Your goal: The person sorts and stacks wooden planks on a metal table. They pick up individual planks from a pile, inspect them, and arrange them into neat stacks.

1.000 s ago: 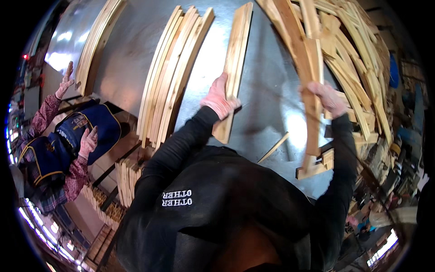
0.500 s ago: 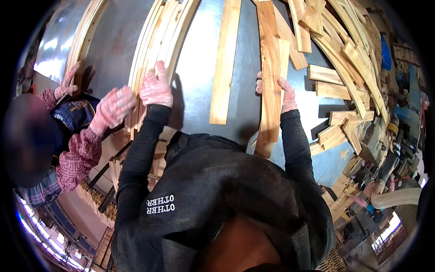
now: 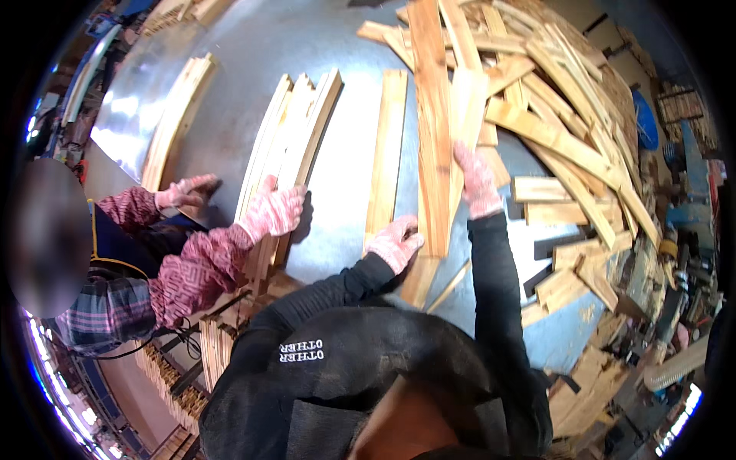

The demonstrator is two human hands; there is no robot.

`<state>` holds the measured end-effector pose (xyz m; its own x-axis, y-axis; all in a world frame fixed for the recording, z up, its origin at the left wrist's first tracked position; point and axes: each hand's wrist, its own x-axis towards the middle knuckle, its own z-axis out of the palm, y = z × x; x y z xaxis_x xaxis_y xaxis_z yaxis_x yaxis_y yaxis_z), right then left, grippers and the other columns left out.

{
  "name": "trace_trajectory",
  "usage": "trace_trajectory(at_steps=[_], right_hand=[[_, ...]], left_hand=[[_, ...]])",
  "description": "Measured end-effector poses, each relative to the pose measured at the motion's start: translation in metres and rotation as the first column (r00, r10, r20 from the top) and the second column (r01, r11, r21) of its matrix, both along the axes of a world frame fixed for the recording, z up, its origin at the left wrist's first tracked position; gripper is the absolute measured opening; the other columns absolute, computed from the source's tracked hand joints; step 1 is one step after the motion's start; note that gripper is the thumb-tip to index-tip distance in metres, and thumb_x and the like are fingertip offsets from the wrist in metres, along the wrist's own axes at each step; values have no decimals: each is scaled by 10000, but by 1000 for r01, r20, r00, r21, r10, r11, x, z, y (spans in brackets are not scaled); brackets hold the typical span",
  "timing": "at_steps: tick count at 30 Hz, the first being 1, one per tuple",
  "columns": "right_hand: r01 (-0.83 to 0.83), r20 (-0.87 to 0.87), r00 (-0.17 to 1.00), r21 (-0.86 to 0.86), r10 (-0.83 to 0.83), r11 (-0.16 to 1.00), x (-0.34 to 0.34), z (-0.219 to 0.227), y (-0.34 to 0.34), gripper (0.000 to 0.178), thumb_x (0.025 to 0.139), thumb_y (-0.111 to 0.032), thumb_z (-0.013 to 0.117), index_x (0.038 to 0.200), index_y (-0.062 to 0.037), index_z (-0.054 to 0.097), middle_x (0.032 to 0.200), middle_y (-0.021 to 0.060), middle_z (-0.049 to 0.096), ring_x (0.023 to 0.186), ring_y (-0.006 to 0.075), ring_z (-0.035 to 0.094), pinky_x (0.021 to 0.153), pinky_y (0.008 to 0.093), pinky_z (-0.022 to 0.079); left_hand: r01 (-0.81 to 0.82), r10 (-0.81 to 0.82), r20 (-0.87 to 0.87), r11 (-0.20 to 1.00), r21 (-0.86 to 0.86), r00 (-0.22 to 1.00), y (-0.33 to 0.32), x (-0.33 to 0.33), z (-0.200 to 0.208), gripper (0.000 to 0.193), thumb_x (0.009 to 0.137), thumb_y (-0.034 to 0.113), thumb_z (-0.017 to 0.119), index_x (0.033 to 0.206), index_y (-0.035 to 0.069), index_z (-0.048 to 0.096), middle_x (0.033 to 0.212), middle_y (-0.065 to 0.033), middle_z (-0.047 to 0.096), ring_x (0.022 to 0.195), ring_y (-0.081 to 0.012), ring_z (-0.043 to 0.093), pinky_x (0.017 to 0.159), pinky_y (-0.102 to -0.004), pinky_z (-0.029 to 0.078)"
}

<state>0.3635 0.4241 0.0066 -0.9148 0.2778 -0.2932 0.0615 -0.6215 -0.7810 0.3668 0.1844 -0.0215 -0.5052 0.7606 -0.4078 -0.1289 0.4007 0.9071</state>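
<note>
A long reddish-brown wooden board lies lengthwise in front of me, partly over a paler board. My left hand, in a pink-and-white knit glove, is closed at the brown board's left edge near its close end. My right hand, gloved alike, grips the paler board from its right side; its fingers are partly hidden by the wood. Left of these, a single light board rests flat on the metal table. Another board end shows beneath the brown one.
A co-worker's gloved hand touches a row of narrow strips on the left; the other hand is near another strip bundle. A loose heap of boards covers the right side. Stacked wood stands below the table.
My left hand has moved right from the strips to the brown board. My right hand remains at the boards. The co-worker's nearer hand has come onto the strips, and the view has shifted.
</note>
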Motion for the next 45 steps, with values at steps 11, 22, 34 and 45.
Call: trace_trajectory(at_steps=[11, 22, 34, 45], right_hand=[[157, -196, 956, -281, -217, 947, 31, 17, -16, 495, 951, -248, 611, 1339, 10, 445, 1171, 209, 607, 973, 290, 634, 857, 430, 550], [322, -98, 939, -96, -331, 942, 85, -36, -20, 542, 929, -291, 645, 1318, 31, 448, 1207, 179, 596, 952, 276, 630, 888, 460, 542], [-66, 375, 925, 328, -66, 942, 98, -75, -97, 512, 925, -118, 589, 1377, 68, 437, 1298, 148, 587, 1162, 175, 557, 977, 301, 438], [-234, 237, 932, 971, 274, -44, -27, 10, -83, 475, 920, -335, 623, 1325, -93, 570, 1236, 153, 637, 1153, 278, 602, 1012, 378, 459]], left_hand=[[-347, 337, -230, 938, -3, 913, 58, -131, 76, 525, 751, 246, 777, 1149, -16, 557, 948, -116, 673, 854, -188, 650, 758, -343, 545], [-284, -133, -963, 938, -199, 237, 143, -310, 107, 820, 734, 608, 714, 1261, 27, 478, 1053, -242, 629, 936, -341, 668, 780, -450, 548], [-484, 475, 148, 874, 31, 867, -37, -75, -26, 810, 694, -60, 616, 1436, -31, 293, 1166, -179, 576, 960, -287, 610, 893, -371, 521], [-332, 78, 749, 923, 196, 658, -79, -84, -27, 818, 735, 469, 795, 1318, -12, 482, 1164, -139, 624, 988, -239, 650, 880, -391, 554]])
